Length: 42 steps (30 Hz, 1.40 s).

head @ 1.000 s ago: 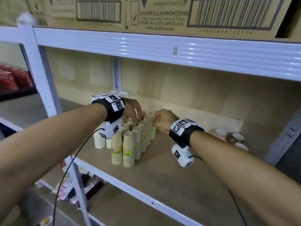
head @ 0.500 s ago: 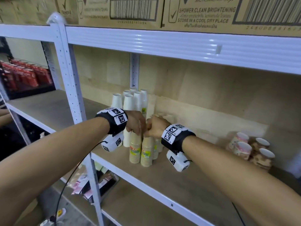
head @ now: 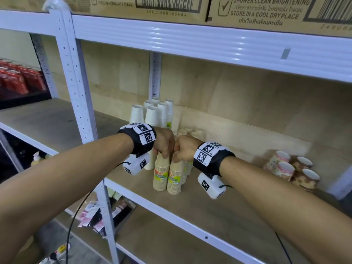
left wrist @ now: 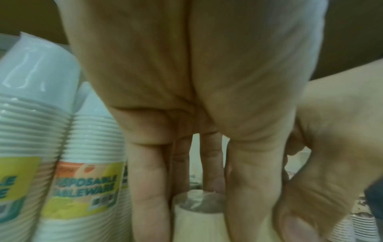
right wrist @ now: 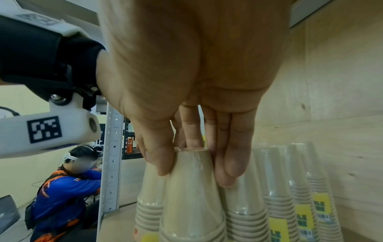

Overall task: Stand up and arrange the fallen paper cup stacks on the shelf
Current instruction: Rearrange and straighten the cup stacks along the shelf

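A white metal rack with a pale wooden shelf board (head: 219,212) and plywood back fills the view, printed cartons above. At far left on the next bay sit red drink packs (head: 17,80). Behind the hands stand white paper cup stacks (head: 152,115), smooth and film-wrapped, rims ribbed. The left hand (head: 163,143) curls its fingers round the top of the left kraft cup stack (head: 161,174); the right hand (head: 183,150) pinches the top of the right kraft cup stack (head: 174,178) between thumb and fingers. Both tapered brown stacks stand upright, touching, near the shelf's front edge. This looks like the squaring-up step; next, probably a light release without tipping them. At far right, patterned cup stacks (head: 291,170) lie fallen, likely awaiting righting.
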Available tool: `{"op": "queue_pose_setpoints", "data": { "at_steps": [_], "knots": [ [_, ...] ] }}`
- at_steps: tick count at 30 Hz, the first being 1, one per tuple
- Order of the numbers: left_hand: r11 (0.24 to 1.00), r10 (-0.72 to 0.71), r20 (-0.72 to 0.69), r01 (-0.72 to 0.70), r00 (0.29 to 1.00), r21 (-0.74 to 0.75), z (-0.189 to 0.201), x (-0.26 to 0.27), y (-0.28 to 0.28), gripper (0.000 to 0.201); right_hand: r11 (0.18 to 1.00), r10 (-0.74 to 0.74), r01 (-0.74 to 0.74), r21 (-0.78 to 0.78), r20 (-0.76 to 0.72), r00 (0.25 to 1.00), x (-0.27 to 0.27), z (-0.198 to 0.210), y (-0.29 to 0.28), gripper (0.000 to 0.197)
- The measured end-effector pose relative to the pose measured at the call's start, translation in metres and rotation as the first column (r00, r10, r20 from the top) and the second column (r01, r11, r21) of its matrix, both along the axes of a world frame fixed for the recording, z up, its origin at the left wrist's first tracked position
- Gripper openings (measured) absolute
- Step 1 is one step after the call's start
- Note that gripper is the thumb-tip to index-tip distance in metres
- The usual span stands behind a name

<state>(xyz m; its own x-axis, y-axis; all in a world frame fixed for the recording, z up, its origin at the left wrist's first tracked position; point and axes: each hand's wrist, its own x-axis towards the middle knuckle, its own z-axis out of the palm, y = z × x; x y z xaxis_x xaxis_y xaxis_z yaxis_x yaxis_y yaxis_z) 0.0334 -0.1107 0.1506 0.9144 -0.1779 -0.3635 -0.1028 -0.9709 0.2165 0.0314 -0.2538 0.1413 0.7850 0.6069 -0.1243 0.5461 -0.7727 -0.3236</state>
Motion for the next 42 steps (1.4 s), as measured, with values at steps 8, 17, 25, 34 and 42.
{"op": "queue_pose_setpoints", "data": {
  "at_steps": [8,17,25,34,42],
  "knots": [
    [0.991,-0.128,-0.043,0.127,0.991,-0.038,0.019,0.014,-0.033,0.021,0.995,-0.056,0.056,-0.088,0.001,0.998,-0.001,0.023,-0.036,0.023],
    [0.965,-0.234,0.076,0.241,0.969,-0.106,0.045,0.041,-0.096,0.023,0.946,-0.293,0.298,-0.125,0.061,0.954,0.02,0.038,-0.099,0.028],
    [0.952,-0.293,0.248,0.306,0.923,-0.016,0.04,0.089,-0.141,0.021,0.878,-0.436,0.459,-0.132,0.173,0.883,0.054,0.03,-0.141,0.034],
    [0.97,-0.211,0.338,0.239,0.917,-0.042,0.022,0.149,-0.168,0.036,0.787,-0.585,0.614,-0.065,0.236,0.776,0.102,0.007,-0.169,0.034],
    [0.979,-0.119,0.36,0.17,0.925,-0.111,0.007,0.183,-0.194,0.016,0.76,-0.618,0.649,-0.047,0.26,0.742,0.136,-0.008,-0.172,0.028]
  ]
}}
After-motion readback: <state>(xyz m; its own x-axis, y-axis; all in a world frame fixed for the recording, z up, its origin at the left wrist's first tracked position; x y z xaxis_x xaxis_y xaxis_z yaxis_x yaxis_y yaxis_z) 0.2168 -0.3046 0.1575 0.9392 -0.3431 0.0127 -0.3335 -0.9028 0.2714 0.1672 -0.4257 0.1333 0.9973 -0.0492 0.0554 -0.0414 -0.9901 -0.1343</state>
